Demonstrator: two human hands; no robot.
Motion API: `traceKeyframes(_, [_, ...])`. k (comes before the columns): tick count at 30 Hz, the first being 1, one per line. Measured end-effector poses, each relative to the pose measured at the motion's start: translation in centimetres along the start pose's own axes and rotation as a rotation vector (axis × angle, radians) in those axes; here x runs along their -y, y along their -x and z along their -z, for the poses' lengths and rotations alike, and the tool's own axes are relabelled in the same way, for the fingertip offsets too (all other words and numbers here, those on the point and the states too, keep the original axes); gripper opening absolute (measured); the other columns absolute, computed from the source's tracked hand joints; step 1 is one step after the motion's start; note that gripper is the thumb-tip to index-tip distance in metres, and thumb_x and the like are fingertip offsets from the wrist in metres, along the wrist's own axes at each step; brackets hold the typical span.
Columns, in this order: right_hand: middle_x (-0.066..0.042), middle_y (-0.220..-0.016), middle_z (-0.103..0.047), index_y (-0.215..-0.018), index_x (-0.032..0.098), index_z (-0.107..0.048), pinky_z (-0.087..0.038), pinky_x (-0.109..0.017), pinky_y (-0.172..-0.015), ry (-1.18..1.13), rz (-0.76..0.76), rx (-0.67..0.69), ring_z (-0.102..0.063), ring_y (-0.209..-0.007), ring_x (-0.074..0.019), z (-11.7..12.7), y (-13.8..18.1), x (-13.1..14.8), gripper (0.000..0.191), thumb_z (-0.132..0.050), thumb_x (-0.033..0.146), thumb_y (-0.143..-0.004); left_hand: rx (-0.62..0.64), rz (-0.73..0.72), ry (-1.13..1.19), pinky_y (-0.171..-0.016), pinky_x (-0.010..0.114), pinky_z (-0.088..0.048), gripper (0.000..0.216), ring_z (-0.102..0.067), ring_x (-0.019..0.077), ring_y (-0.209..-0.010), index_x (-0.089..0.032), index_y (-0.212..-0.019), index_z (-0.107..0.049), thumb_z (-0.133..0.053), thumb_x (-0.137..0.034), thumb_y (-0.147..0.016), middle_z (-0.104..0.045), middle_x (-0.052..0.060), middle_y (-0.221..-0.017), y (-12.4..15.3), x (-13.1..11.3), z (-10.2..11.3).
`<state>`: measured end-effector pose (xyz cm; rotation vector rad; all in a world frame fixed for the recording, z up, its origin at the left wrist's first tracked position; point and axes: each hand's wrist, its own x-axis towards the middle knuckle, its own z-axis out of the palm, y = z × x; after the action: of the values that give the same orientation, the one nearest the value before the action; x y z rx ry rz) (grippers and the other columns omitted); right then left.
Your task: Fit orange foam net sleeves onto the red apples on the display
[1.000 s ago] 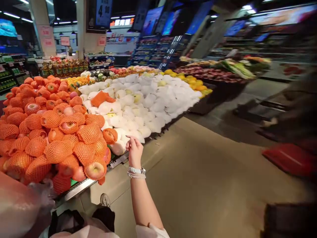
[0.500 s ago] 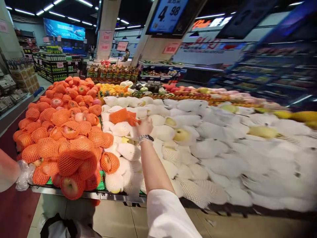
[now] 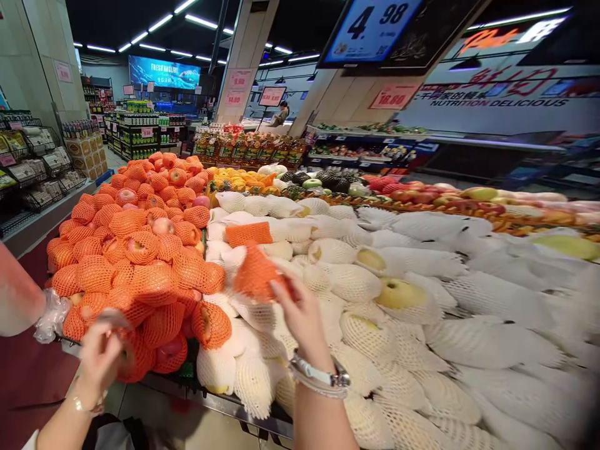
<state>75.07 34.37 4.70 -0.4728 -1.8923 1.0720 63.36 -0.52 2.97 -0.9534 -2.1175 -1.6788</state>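
Note:
My right hand (image 3: 300, 306), with a watch and bracelet on its wrist, is closed on an orange foam net sleeve (image 3: 255, 275). The sleeve is slightly blurred, looks flat, and hangs just above the white-netted pears (image 3: 349, 281). A second orange foam sleeve (image 3: 248, 233) lies across the pears behind it. My left hand (image 3: 100, 353) is at the lower left, in front of the pile of apples (image 3: 135, 225) in orange foam nets. Its fingers look bent but are smeared by motion, so I cannot tell whether they hold anything.
A metal rail (image 3: 234, 417) runs along the stand's front edge. Crinkled clear plastic (image 3: 49, 315) is at the left corner. Behind are yellow fruit (image 3: 239, 178), dark-netted fruit (image 3: 328, 180) and bottles (image 3: 244, 147). A price screen (image 3: 370, 28) hangs above.
My right hand has drawn back towards me from the pears, lifting one orange sleeve while another stays there. My left hand has come into view at the lower left. The view has shifted left.

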Motion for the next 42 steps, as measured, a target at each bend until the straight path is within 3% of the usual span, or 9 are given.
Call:
traceKeyframes(5, [-0.009,-0.113,-0.073,-0.112,0.024,-0.073,-0.055,-0.037,-0.09,-0.269,-0.021,0.454,-0.069,-0.101,-0.0241,-5.0,4.5,2.8,0.043,-0.063,0.055,-0.084,0.186,0.088,0.155,-0.111,0.047,-0.043,0.036,-0.055,0.0252,-0.128,-0.029,-0.128,-0.058,-0.053,-0.037,-0.093,-0.061,0.009,-0.133,-2.3,-2.3,-6.0])
traceKeyframes(9, [-0.01,-0.114,-0.073,-0.112,0.024,-0.073,-0.052,-0.039,-0.097,-0.322,-0.013,0.595,-0.068,-0.108,-0.024,-6.5,5.5,3.2,0.041,-0.055,0.054,-0.091,0.23,0.279,0.261,-0.11,0.043,-0.042,0.041,-0.056,0.024,-0.126,-0.025,-0.129,-0.059,-0.049,-0.042,-0.093,-0.064,0.009,-0.132,-3.2,-3.0,-6.7])
traceKeyframes(15, [-0.01,-0.117,-0.071,-0.113,0.024,-0.071,-0.049,-0.042,-0.1,-0.23,-0.007,0.334,-0.065,-0.111,-0.0244,-8.1,5.3,3.1,0.035,-0.058,0.047,-0.09,0.34,0.384,0.407,-0.08,0.033,-0.051,0.026,-0.063,0.0216,-0.089,-0.021,-0.091,-0.069,-0.064,-0.045,-0.081,-0.07,0.004,-0.092,-2.5,-2.0,-5.7])
traceKeyframes(21, [-0.009,-0.105,-0.067,-0.108,0.021,-0.07,-0.052,-0.038,-0.089,-0.082,0.2,-0.144,-0.063,-0.099,-0.0211,-8.7,8.9,5.5,0.02,-0.06,0.029,-0.091,0.087,0.328,0.294,-0.064,0.027,-0.044,0.018,-0.051,0.0152,-0.068,-0.022,-0.085,-0.055,-0.059,-0.04,-0.083,-0.055,-0.002,-0.073,-2.6,-2.8,-5.6])
traceKeyframes(24, [-0.006,-0.097,-0.067,-0.109,0.024,-0.067,-0.054,-0.034,-0.079,-0.077,0.32,-0.078,-0.064,-0.089,-0.0189,-9.0,11.4,7.3,0.018,-0.062,0.026,-0.091,0.019,0.242,0.291,-0.07,0.028,-0.046,0.016,-0.052,0.0154,-0.071,-0.023,-0.089,-0.053,-0.061,-0.035,-0.083,-0.056,-0.002,-0.076,-2.0,-3.5,-6.2])
traceKeyframes(28, [-0.008,-0.109,-0.066,-0.123,0.026,-0.062,-0.057,-0.036,-0.082,-0.099,0.341,0.033,-0.064,-0.1,-0.0219,-9.9,12.6,8.1,0.037,-0.067,0.038,-0.088,0.15,0.15,0.46,-0.072,0.027,-0.046,0.014,-0.052,0.0146,-0.075,-0.021,-0.088,-0.052,-0.062,-0.029,-0.083,-0.056,0.0,-0.083,-0.7,-3.4,-7.2])
traceKeyframes(32, [-0.004,-0.091,-0.068,-0.101,0.024,-0.07,-0.058,-0.03,-0.072,-0.211,0.229,0.048,-0.066,-0.083,-0.0181,-9.9,12.1,7.5,0.015,-0.064,0.034,-0.091,0.209,0.131,0.485,-0.068,0.025,-0.045,0.016,-0.049,0.013,-0.073,-0.021,-0.085,-0.049,-0.064,-0.023,-0.082,-0.051,-0.001,-0.08,-0.2,-2.7,-6.8])
traceKeyframes(38, [0.0,-0.081,-0.067,-0.091,0.023,-0.067,-0.054,-0.023,-0.068,-0.119,0.295,0.026,-0.064,-0.073,-0.013,-10.1,11.5,8.0,0.01,-0.061,0.016,-0.089,0.088,-0.069,0.214,-0.064,0.023,-0.042,0.027,-0.049,0.0123,-0.07,-0.021,-0.094,-0.052,-0.056,-0.005,-0.073,-0.052,-0.002,-0.08,0.2,-2.0,-4.3])
traceKeyframes(42, [0.001,-0.08,-0.066,-0.088,0.022,-0.065,-0.053,-0.021,-0.068,-0.079,0.314,-0.117,-0.063,-0.074,-0.0121,-11.1,12.0,8.4,0.01,-0.061,0.012,-0.088,-0.056,-0.278,0.157,-0.08,0.029,-0.046,0.025,-0.052,0.0158,-0.09,-0.023,-0.1,-0.051,-0.05,-0.007,-0.081,-0.053,0.002,-0.096,1.5,-1.6,-3.3])
